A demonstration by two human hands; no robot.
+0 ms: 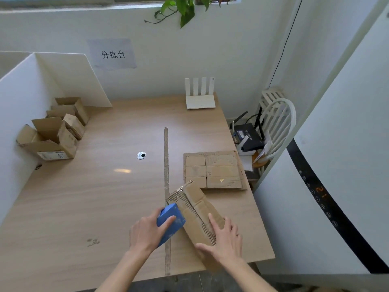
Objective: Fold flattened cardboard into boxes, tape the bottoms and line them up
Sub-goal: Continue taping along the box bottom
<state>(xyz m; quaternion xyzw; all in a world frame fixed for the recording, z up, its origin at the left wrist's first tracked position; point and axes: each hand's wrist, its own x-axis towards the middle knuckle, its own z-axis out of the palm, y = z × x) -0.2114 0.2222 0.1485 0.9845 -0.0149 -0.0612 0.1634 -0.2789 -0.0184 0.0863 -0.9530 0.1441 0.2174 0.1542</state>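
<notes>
A folded cardboard box (194, 209) lies tilted on the wooden table (94, 197), bottom flaps up. My right hand (223, 239) holds its near end, fingers spread over the flaps and thumb at the side. My left hand (147, 230) grips a blue tape dispenser (170, 218) set against the box's left edge. A stack of flattened cardboard (214, 171) lies just beyond the box. Several finished open boxes (54, 131) stand in a line at the far left.
A white partition (19, 106) borders the table's left side. A white router (200, 95) stands at the back. A tape strip (166, 165) runs down the table beside a cable hole (141, 155). A chair with devices (263, 133) and a white appliance (336, 165) stand to the right.
</notes>
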